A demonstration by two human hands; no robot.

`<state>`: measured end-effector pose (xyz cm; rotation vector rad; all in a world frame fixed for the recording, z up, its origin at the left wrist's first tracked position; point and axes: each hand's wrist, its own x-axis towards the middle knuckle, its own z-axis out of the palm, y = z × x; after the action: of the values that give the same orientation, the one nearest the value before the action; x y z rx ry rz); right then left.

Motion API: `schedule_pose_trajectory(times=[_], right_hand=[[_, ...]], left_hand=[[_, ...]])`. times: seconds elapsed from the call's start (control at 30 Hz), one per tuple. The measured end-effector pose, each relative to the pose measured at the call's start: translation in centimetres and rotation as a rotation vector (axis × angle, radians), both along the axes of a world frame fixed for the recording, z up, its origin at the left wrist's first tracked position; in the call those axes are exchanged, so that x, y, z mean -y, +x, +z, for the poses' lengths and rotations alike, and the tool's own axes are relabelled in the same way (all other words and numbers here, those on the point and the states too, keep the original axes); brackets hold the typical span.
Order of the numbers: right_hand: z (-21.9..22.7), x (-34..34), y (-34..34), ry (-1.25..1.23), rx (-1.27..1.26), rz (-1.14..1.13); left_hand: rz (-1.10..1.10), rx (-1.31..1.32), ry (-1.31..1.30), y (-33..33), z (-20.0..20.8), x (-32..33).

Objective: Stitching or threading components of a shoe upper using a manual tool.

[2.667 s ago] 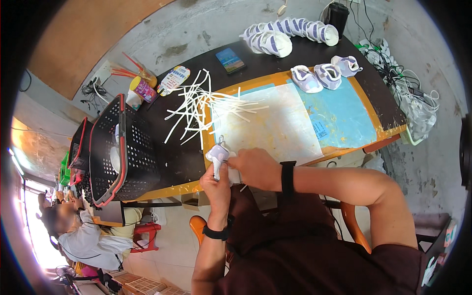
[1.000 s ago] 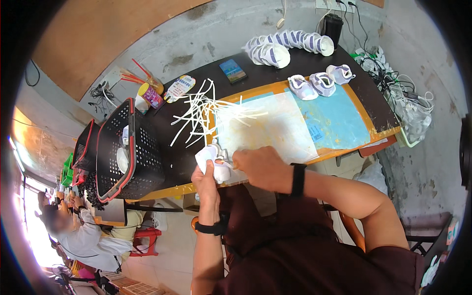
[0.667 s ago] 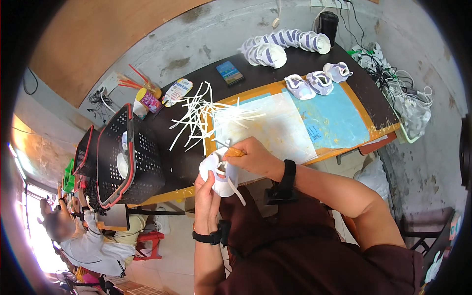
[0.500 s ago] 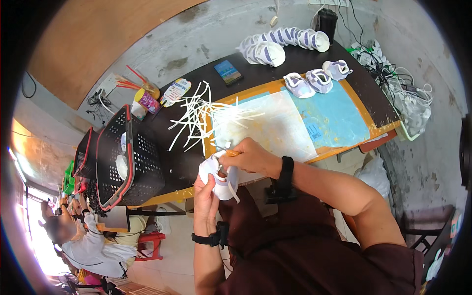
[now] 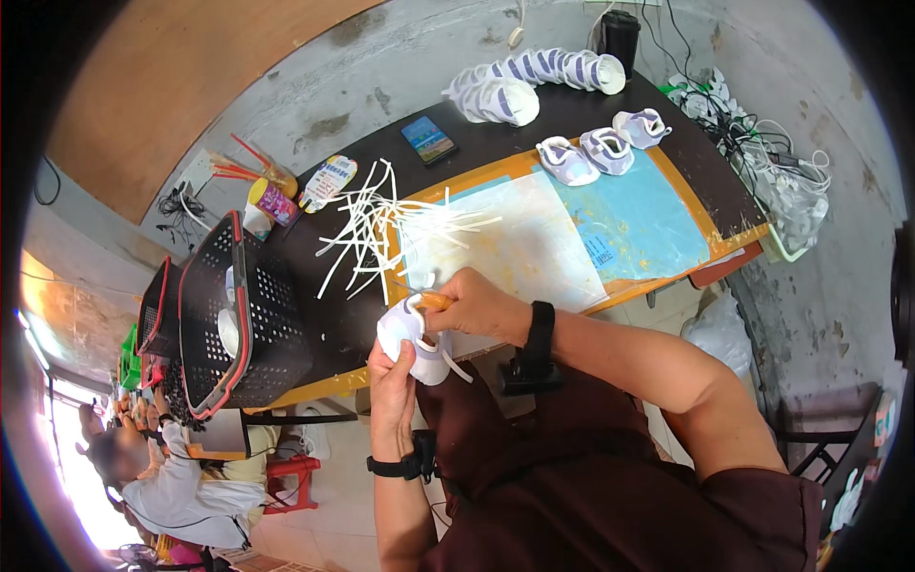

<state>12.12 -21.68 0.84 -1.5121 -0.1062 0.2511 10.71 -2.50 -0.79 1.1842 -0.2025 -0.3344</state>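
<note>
My left hand (image 5: 389, 384) grips a small white shoe upper (image 5: 400, 329) from below, over the table's near edge. From its side hangs a narrow white strip (image 5: 458, 370). My right hand (image 5: 477, 303) is closed round the orange handle of a thin-shafted tool (image 5: 437, 301), held against the upper's opening. Fingers and upper hide part of the tool's working end. Just beyond lies a loose pile of white strips (image 5: 381, 229), partly on a white sheet (image 5: 529, 224).
Several white-and-purple uppers stand at right, one an upper (image 5: 607, 153) on a blue sheet (image 5: 658, 219). Nested uppers (image 5: 505, 100), a phone (image 5: 429, 140) and a black cup (image 5: 620, 38) are farther back. At left are a black basket (image 5: 272, 329), a yellow-lidded can (image 5: 274, 202) and a person (image 5: 191, 486).
My view has shifted slightly, so the table appears a little farther left. The upper has turned a little in my left hand, and the tool's handle sits nearer its upper edge.
</note>
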Motion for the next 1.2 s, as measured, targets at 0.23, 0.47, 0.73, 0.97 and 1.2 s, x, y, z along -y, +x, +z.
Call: schedule_pose_trajectory(times=[0.23, 0.47, 0.73, 0.97, 1.2], right_hand=[[-1.0, -0.2, -0.3, -0.251, 0.246, -0.226], [0.0, 0.3, -0.8, -0.136, 0.190, -0.145], [-0.2, 0.1, -0.9, 0.054, 0.197, -0.164], [-0.5, 0.0, -0.8, -0.100, 0.253, -0.224], [0.0, -0.5, -0.9, -0.126, 0.306, -0.272]], left_hand=[[0.011, -0.055, -0.043, -0.6, -0.1, -0.1], [0.003, -0.116, -0.061, -0.8, -0.1, -0.6], [-0.038, -0.081, 0.016, -0.6, -0.4, -0.5], [-0.078, -0.074, 0.086, -0.7, 0.0, -1.0], [-0.051, -0.091, 0.132, -0.9, 0.2, -1.0]])
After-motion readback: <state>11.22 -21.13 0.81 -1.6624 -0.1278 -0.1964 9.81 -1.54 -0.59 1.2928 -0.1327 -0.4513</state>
